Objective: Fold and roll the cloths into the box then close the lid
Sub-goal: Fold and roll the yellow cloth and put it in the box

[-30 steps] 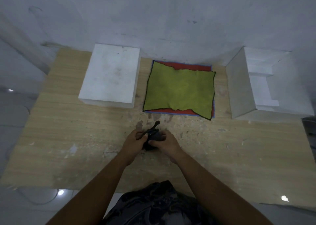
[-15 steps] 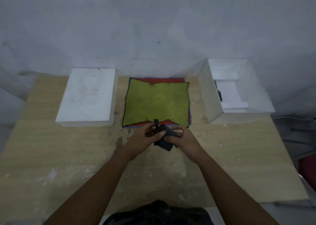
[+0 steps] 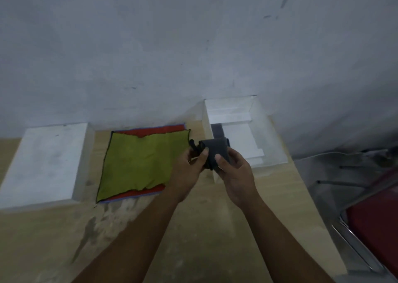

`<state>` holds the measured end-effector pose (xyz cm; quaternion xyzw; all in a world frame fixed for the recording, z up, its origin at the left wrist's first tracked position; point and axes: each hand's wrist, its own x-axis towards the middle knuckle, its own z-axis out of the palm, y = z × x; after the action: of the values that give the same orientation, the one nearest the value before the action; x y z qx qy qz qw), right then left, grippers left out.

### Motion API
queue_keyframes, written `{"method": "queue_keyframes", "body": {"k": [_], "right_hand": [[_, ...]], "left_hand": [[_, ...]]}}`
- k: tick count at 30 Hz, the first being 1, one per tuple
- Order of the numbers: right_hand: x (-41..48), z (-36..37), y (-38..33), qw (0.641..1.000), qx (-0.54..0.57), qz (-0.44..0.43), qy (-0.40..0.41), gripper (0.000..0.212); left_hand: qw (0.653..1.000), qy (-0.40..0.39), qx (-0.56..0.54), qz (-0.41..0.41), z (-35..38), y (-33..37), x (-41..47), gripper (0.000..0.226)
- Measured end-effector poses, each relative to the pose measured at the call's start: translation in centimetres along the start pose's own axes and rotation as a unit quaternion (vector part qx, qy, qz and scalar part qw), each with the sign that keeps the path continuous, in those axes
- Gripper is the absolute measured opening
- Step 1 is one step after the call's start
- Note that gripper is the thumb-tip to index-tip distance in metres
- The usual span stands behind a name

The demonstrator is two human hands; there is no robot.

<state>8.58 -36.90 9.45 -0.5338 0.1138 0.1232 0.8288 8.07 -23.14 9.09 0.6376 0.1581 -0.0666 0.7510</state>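
Observation:
Both hands hold a rolled dark grey cloth [image 3: 215, 151] in the air, just left of the open white box [image 3: 271, 136] and over its near left wall. My left hand [image 3: 189, 173] grips the roll's left end; my right hand [image 3: 234, 175] grips its right side with the thumb on top. Inside the box, against the left wall, lies another dark rolled cloth [image 3: 217, 130]. A yellow-green cloth [image 3: 142, 162] lies flat on the table on top of a red cloth [image 3: 155, 130] and a blue-edged one beneath.
The white lid [image 3: 47, 162] lies flat at the left on the wooden table [image 3: 193, 239]. A grey wall stands behind. Off the table's right edge is a metal-framed chair with a red seat [image 3: 374, 218].
Both hands lifted the dark roll off the table and carried it up and to the right, toward the box. The camera view swung right.

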Motion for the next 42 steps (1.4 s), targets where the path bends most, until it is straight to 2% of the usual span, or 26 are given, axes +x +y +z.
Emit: {"method": "queue_keyframes", "body": {"k": [4,9,12,14,16,20,25,32,35,38,42], "right_hand": [[3.7,-3.0,-2.9,1.0,-0.006,-0.017,-0.008,0.043],[10.9,-6.6,-6.1,0.994,-0.077,0.04,0.064,0.05],[15.5,-8.0,-6.4,0.983,-0.152,0.048,0.094,0.032],[18.4,-8.8,-5.9,0.968,-0.214,0.056,0.122,0.023],[20.7,-9.3,-5.3,0.954,-0.267,0.068,0.116,0.019],[23.6,-10.0,-3.9,0.927,-0.349,0.105,0.095,0.026],[26.1,-9.7,-1.1,0.911,-0.376,0.141,0.094,0.037],[26.8,-9.1,0.9,0.885,-0.427,0.074,0.172,0.032],[26.5,-9.0,0.4,0.879,-0.446,0.073,0.153,0.032],[26.1,-9.4,-0.9,0.876,-0.458,0.086,0.127,0.041],[24.9,-8.6,-3.2,0.869,-0.473,0.057,0.13,0.035]], "left_hand": [[1.0,0.004,0.027,0.003,3.8,0.5,3.2,0.029],[0.985,0.081,0.152,0.024,5.6,-0.2,7.3,0.025],[0.971,0.129,0.201,0.004,5.8,-0.6,9.4,0.026],[0.97,0.128,0.205,-0.021,6.0,-0.6,10.7,0.032],[0.97,0.117,0.21,-0.038,6.1,-0.7,11.7,0.043],[0.971,0.108,0.207,-0.047,6.0,-1.0,12.9,0.056],[0.976,0.101,0.187,-0.035,5.8,-1.4,13.1,0.051],[0.977,0.111,0.179,-0.029,5.7,-2.1,13.5,0.049],[0.98,0.101,0.17,-0.033,5.7,-1.8,13.4,0.051],[0.979,0.085,0.174,-0.055,5.2,-1.3,13.0,0.056],[0.978,0.081,0.182,-0.067,4.0,-1.1,11.8,0.042]]}}
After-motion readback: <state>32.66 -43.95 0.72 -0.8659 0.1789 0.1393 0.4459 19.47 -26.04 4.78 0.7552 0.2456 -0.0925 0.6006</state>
